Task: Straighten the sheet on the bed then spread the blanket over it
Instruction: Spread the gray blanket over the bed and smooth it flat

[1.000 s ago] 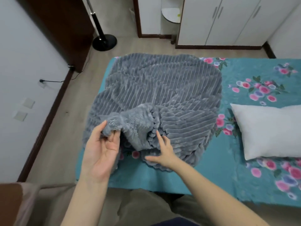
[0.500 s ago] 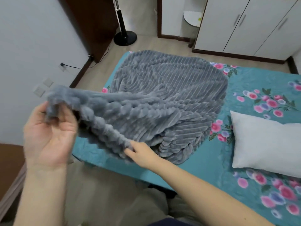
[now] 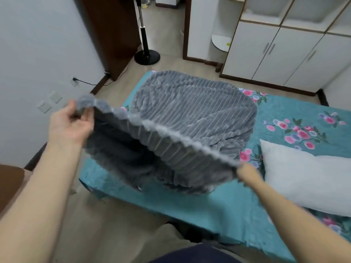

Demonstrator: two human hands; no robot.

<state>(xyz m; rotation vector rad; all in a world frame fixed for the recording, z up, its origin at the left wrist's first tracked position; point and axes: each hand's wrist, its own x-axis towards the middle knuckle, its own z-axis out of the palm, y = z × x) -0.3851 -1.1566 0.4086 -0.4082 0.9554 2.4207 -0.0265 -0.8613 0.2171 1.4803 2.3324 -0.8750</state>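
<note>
The bed point(image 3: 209, 224) carries a teal flowered sheet point(image 3: 303, 114), a grey ribbed blanket point(image 3: 190, 114) and a white pillow point(image 3: 303, 181). The blanket is bunched in a rounded heap on the left half of the bed, reaching its far-left corner, and sheet shows bare along the near edge and across the right side. The pillow lies on the sheet toward the right, just beside the heap.

One edge of the blanket is lifted off the heap and stretched in a line between the two hands. The left hand point(image 3: 70, 126) is raised beyond the bed's left edge, over the floor. Its fingers point(image 3: 86, 115) and thumb are pinched together on the blanket's corner, which bulges above them. The right hand point(image 3: 247, 172) is lower, over the bed between heap and pillow. It seems clamped on the other end of the lifted edge, but blur and the fabric hide its fingers.

A white wardrobe point(image 3: 275, 54) and a black fan stand point(image 3: 147, 56) are on the floor beyond the far edge.
</note>
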